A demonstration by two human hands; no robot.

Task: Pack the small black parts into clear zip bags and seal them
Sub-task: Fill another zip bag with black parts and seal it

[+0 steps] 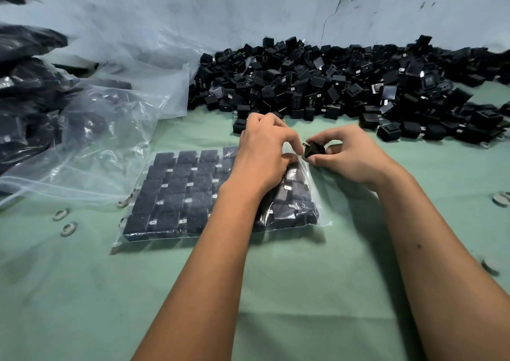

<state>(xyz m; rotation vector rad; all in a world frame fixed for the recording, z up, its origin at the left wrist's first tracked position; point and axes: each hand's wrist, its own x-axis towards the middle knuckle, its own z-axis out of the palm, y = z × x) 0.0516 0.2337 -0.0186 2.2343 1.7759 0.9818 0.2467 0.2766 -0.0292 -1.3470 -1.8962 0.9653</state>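
1. A clear flat plastic zip bag (176, 195) is lying near the middle of the pale green tabletop (276, 291), already filled with rows of small black square parts with little metal tabs, set side by side in a neat grid.
2. The left hand (265, 153) is resting on the right-hand portion of that bag, its fingers curled down and its grip pinching the plastic at the bag's far right corner, where the mouth seems to be.
3. The right hand (350, 156) is hovering just beside the bag's right edge, its grip closed between thumb and fingertips on one small black part (314, 149), which is tilted with its metal prong pointing toward the left hand.
4. That held part is sitting right at the bag's corner, almost touching the left fingers; whether it is inside the mouth I cannot tell.
5. A long heap of loose black parts (345, 87) is stretching along the far edge of the tabletop, against the scuffed pale wall (248, 7).
6. At the left edge, large crumpled clear plastic bags (105, 128) are piling up, some holding more dark parts.
7. A few small metal rings (67, 229) are lying near the left edge, and a few more at the right edge.
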